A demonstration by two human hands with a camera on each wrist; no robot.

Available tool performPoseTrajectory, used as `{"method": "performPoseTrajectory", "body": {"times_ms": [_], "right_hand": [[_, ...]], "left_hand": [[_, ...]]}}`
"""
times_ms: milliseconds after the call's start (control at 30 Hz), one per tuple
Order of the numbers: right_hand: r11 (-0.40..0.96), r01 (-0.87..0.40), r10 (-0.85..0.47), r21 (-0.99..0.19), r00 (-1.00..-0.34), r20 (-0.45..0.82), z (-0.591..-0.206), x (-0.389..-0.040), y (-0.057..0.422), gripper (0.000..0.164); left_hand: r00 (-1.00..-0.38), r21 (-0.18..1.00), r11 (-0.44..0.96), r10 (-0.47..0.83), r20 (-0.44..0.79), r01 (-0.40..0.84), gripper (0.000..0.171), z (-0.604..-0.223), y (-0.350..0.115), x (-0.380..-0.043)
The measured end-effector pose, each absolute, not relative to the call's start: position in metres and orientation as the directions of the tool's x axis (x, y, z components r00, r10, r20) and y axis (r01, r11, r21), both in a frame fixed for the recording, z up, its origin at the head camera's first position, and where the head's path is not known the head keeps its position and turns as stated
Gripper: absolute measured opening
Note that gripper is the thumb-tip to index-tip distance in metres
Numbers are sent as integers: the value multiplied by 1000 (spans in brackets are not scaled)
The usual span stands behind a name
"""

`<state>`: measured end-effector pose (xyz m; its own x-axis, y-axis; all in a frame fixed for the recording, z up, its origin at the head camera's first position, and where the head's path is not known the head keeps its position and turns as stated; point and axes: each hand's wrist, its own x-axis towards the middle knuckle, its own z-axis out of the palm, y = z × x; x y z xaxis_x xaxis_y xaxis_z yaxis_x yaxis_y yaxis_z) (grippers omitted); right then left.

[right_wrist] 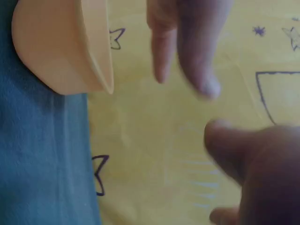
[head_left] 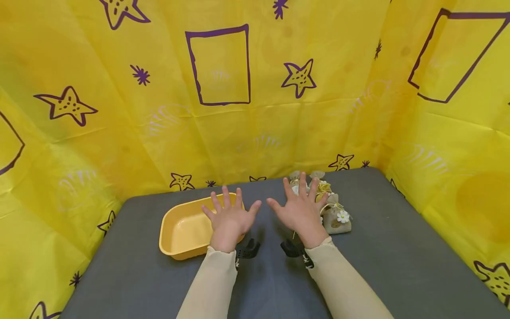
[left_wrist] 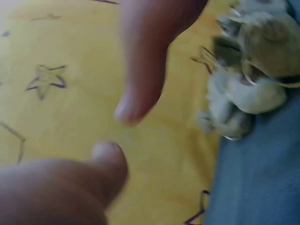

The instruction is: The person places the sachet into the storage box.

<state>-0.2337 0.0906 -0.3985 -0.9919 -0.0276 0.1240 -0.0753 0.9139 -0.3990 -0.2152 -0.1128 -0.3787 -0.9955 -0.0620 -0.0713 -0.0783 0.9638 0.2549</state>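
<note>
On a grey-covered table (head_left: pixel 402 261), against a yellow backdrop (head_left: pixel 330 128) printed with dark starfish and frame outlines: one pair of bare hands, raised, apart from each other, fingers straight and spread. The left hand (head_left: pixel 231 221) stood at nine o'clock, the right hand (head_left: pixel 300 215) at three, their thumb tips near each other but not touching. Item: one orange-yellow basin (head_left: pixel 185 228), upright, rounded at the corners, at nine o'clock from the left hand, which overlapped its rim in the head view; the right wrist view showed hand and basin apart. Item: a cluster of small beige pouches (head_left: pixel 334 212), at two to three o'clock from the right hand, partly hidden behind its fingers, their number impossible to tell. The nearest bore a white flower (head_left: pixel 342 216); one behind showed yellow trim (head_left: pixel 323 187). Item: two cream sleeves (head_left: pixel 207 288), rising from six o'clock, with black wrist mounts (head_left: pixel 248 249) along their inner sides.
</note>
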Motion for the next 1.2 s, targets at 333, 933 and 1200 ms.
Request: {"method": "performPoseTrajectory", "body": {"times_ms": [333,933,1200], "right_hand": [[497,-273,-317,-824,-941,120,-386,-237,279,82],[300,-244,-411,-922,-905,106,-478,-233,310,72],[509,-359,-408,-782,-901,148,-481,-239,301,65]], "left_hand": [[-991,535,838,132,-5,109,106,-363,-291,-185],[-952,983,149,299,56,105,90,-480,-358,-181],[-945,982,137,316,80,129,91,-485,-347,-188]]}}
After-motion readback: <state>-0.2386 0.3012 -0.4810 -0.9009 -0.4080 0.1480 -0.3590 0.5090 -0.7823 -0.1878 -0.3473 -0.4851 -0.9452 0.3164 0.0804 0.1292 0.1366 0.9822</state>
